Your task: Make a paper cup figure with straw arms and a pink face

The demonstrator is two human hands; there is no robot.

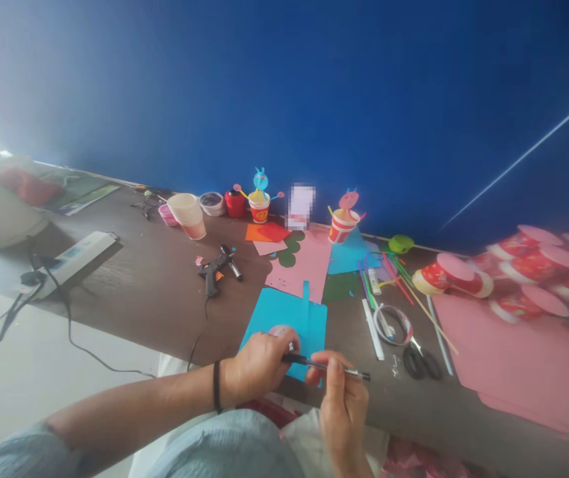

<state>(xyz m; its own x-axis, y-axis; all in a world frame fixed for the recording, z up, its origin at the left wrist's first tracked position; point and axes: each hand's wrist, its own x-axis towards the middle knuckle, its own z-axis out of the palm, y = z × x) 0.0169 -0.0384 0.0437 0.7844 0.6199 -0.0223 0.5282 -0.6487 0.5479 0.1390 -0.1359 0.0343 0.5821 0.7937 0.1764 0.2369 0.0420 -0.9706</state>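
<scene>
Blue card sheet (284, 318) at the table's (155, 292) near edge, left hand (259, 365) clasping a small pink round piece (280, 330) over it, right hand (342, 398) pinching a black pen (324, 365), scissors (421, 362) just right, glue gun (213, 271) farther back

At the middle of the frame you have a black glue gun (211, 272) lying on the dark table (155, 292), with a marker (232, 263) just beside it. Up and to the left stands a paper cup (187, 215); further left a white power strip (78, 256) trails its cord. Along the blue wall (314, 86) you see two decorated cups (259, 207) (342, 224) with paper figures on sticks. Pink paper (304, 262) lies below them. To the right of centre lie coloured sticks (394, 275), a tape roll (392, 324) and black scissors (421, 362). At the far right, red cups with pink lids (523, 272) lie on a large pink sheet (528, 362).
</scene>
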